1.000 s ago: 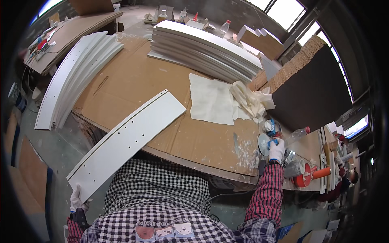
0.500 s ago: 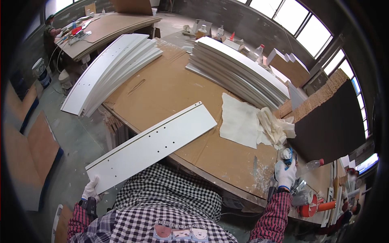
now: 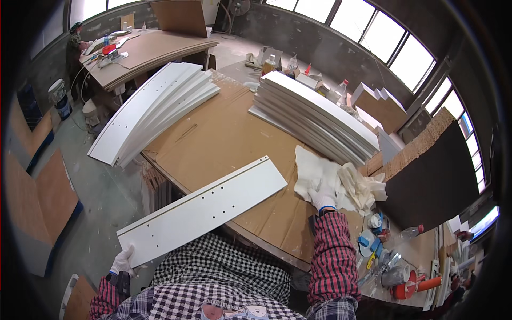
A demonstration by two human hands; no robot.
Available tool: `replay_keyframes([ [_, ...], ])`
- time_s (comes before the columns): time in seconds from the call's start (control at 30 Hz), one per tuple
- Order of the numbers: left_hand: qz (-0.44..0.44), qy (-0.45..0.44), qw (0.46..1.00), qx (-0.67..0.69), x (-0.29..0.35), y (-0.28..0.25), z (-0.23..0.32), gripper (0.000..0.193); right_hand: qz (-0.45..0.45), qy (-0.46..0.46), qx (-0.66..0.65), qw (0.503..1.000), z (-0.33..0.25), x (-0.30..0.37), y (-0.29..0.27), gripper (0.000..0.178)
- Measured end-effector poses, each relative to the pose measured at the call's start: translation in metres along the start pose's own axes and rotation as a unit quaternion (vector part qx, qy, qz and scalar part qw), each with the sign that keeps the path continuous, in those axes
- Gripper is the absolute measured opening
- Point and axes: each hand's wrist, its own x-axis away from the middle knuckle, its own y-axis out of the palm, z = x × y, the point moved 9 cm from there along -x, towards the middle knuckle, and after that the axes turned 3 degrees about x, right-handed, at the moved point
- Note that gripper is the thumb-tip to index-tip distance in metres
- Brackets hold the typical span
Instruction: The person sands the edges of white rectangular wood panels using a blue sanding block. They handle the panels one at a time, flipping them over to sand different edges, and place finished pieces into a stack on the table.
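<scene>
A long white panel (image 3: 200, 205) with a groove along one edge and several small dark holes lies slanted, its far end on the cardboard-covered table (image 3: 229, 122). My left hand (image 3: 123, 260), in a white glove, grips its near left corner, beyond the table edge. My right hand (image 3: 323, 196), also gloved, is on a cream-white cloth (image 3: 308, 162) to the right of the panel. Its fingers seem to close on the cloth; white on white partly hides them. A crumpled cloth (image 3: 360, 189) lies against its right side.
White panels stand stacked at the back left (image 3: 152, 109) and back right (image 3: 314, 114). A dark board (image 3: 434, 170) rises at the right. Blue-handled tools (image 3: 376, 246), a clear bottle (image 3: 412, 232) and an orange-red tool (image 3: 413, 285) crowd the right corner. Another person (image 3: 76, 50) works far left.
My right hand has moved left, from the blue tools at the right corner onto the cloth, whose edge is now rumpled. My left hand still holds the panel.
</scene>
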Motion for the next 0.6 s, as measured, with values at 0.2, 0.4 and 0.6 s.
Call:
replay_keyframes([
  [0.2, -0.029, 0.007, 0.999, -0.038, -0.011, -0.015, 0.003, 0.057, 0.042, -0.102, -0.067, 0.992, 0.038, -0.015, -0.014, 0.037],
  [0.4, -0.077, -0.008, 0.995, -0.061, 0.015, 0.015, 0.005, 0.059, 0.148, -0.249, -0.160, 0.944, -0.105, 0.094, -0.121, 0.019],
  [0.6, -0.086, 0.038, 0.992, -0.081, 0.011, 0.070, -0.001, 0.062, 0.029, -0.582, -0.119, 0.804, -0.280, 0.258, -0.012, 0.025],
])
